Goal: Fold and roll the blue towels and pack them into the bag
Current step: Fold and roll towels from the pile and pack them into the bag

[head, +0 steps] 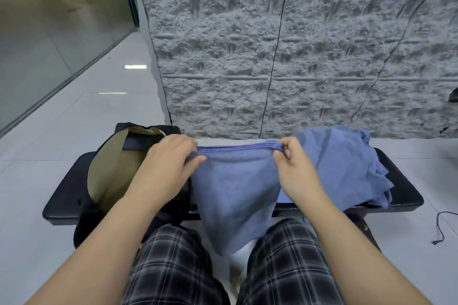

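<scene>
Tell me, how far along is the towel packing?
Early. Done: no rolled towel shows; the bag is open but its inside is hidden. In hand: the left hand and right hand pinch a folded towel by its top edge. Left: a pile beside it.

Black padded bench point(406, 195) runs nine to three across the lower middle, standing on pale glossy floor tiles point(81, 116) that carry ceiling-light reflections at about ten o'clock. Rough grey textured wall panels point(272, 44) fill twelve to two, split by thin dark seams; a glass partition point(44, 39) stands at ten o'clock. Plaid trousers point(171, 270) at six o'clock; thin black cord point(442, 228) loose on the floor at four.
</scene>
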Tool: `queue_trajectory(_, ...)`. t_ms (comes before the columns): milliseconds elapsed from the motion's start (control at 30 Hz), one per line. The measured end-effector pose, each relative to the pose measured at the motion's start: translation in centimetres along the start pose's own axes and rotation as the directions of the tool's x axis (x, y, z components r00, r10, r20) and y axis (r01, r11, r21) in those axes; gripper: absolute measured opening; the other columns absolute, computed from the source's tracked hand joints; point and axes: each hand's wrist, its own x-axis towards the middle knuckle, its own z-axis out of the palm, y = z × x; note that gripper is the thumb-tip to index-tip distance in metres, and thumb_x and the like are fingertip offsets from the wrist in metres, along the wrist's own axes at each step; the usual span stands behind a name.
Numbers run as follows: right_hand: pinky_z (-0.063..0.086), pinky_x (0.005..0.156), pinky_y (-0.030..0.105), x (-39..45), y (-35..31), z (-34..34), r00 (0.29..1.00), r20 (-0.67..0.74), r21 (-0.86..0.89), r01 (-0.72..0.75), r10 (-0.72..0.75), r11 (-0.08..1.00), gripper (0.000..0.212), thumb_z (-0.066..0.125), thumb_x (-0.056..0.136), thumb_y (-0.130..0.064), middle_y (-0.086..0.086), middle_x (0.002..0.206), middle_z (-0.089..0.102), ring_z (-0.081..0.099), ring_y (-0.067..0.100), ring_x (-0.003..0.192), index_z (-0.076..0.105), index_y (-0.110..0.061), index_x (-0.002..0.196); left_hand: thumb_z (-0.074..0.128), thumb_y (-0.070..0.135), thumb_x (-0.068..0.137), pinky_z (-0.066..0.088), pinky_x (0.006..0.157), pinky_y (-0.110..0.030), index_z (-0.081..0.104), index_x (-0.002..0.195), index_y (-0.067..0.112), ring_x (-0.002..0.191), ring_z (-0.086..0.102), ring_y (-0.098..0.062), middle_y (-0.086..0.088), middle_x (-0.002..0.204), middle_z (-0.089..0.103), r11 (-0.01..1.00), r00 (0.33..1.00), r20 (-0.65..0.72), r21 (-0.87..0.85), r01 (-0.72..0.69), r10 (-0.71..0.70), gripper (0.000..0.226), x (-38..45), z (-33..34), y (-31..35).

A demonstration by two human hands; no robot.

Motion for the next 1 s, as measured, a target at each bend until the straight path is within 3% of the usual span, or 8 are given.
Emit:
queue_trajectory(100,0.034,0.059,0.014,0.3,1.6,1.0,0.999,0.018,0.010,-0.029,0.029,1.000,0.007,0.042,0.098,-0.012,-0.010,0.070,0.046,0.040,0.005,0.062,0.045,-0.019,0.097,0.067,0.037,0.081,0.038,0.060,-0.021,0.049,0.076,0.019,0.062,0.047,-0.009,0.005,0.066,0.054,0.913,0.972,0.113,-0.336,0.234,-0.207,0.026,-0.1,1.2,-0.1)
queue_trajectory(200,0.033,0.060,0.021,0.7,3.8,1.7,0.993,0.085,-0.030,-0.078,0.081,0.996,0.007,0.043,0.098,-0.015,-0.006,0.069,0.045,0.038,0.006,0.060,0.045,-0.019,0.093,0.075,0.022,0.076,0.032,0.057,-0.023,0.041,0.075,0.029,0.057,0.038,-0.008,0.010,0.062,0.046,0.787,0.945,0.186,-0.524,0.327,-0.269,0.035,-0.4,3.2,-0.9)
queue_trajectory(333,0.032,0.057,0.023,1.7,6.8,2.9,0.975,0.142,-0.122,-0.155,0.172,0.980,0.008,0.048,0.095,-0.017,-0.004,0.061,0.041,0.038,0.011,0.058,0.049,-0.019,0.088,0.077,0.026,0.075,0.035,0.065,-0.009,0.051,0.094,0.036,0.076,0.052,-0.003,0.014,0.083,0.059,0.813,0.887,0.356,-0.395,0.427,-0.293,0.033,0.4,6.1,-2.4)
queue_trajectory(467,0.047,0.067,0.033,4.0,9.0,5.0,0.950,0.140,-0.058,-0.273,0.279,0.960,0.018,0.049,0.095,-0.020,-0.007,0.069,0.048,0.056,0.014,0.058,0.046,-0.031,0.081,0.071,0.024,0.080,0.036,0.063,-0.011,0.062,0.077,0.032,0.080,0.057,-0.008,0.014,0.080,0.063,0.847,0.855,0.413,-0.285,0.449,-0.314,0.012,2.7,9.1,-3.7)
queue_trajectory(633,0.053,0.074,0.043,9.3,10.5,7.2,0.943,0.082,0.068,-0.327,0.321,0.943,0.009,0.049,0.096,-0.015,-0.007,0.081,0.053,0.061,0.016,0.056,0.050,-0.023,0.092,0.059,0.013,0.088,0.047,0.071,-0.030,0.055,0.072,0.035,0.073,0.061,-0.018,0.012,0.079,0.059,0.721,0.819,0.326,-0.391,0.571,-0.472,0.027,6.7,13.3,-5.5)
queue_trajectory(800,0.054,0.075,0.038,14.4,12.9,8.7,0.946,0.023,0.094,-0.325,0.324,0.941,0.007,0.051,0.095,-0.016,-0.008,0.080,0.054,0.063,0.015,0.059,0.051,-0.023,0.095,0.056,0.011,0.091,0.044,0.057,-0.023,0.056,0.093,0.020,0.060,0.063,-0.014,0.007,0.085,0.056,0.613,0.784,0.242,-0.510,0.604,-0.571,0.009,10.4,16.8,-6.4)
queue_trajectory(1000,0.051,0.066,0.032,18.8,17.1,11.1,0.942,0.005,0.082,-0.334,0.334,0.939,0.005,0.052,0.096,-0.017,-0.005,0.074,0.052,0.061,0.001,0.048,0.051,-0.022,0.097,0.056,0.009,0.090,0.052,0.069,-0.031,0.054,0.096,0.020,0.067,0.064,-0.017,0.009,0.084,0.055,0.556,0.752,0.236,-0.547,0.626,-0.616,0.012,13.6,21.4,-8.5)
